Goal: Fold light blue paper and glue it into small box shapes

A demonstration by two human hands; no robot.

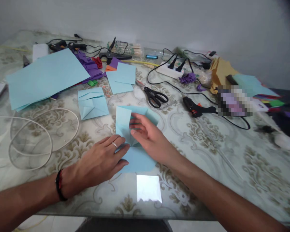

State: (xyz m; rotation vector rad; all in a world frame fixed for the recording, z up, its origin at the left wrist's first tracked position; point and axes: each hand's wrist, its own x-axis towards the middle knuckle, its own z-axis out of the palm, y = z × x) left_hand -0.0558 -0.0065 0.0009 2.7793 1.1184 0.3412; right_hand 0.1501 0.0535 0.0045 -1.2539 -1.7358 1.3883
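Observation:
A light blue sheet of folded paper [137, 161] lies before me, its upper flaps standing up and creases running to its middle. My left hand [108, 154] rests over the sheet's left edge, fingers stretched out and thumb apart, touching the paper. Inside the raised folds is my right hand [147, 135], its fingers slightly curved and reaching toward the upright left flap [122, 119]. Just beyond, a smaller folded light blue paper piece [94, 106] lies flat. Black-handled scissors [156, 96] are to the right of it.
Large light blue sheets [48, 75] cover the back left. A looped white wire [30, 167] lies at left. A hot glue gun [195, 108] with its black cord sits to the right, below a white power strip [170, 70]. Pruning shears [113, 55] lie at the back.

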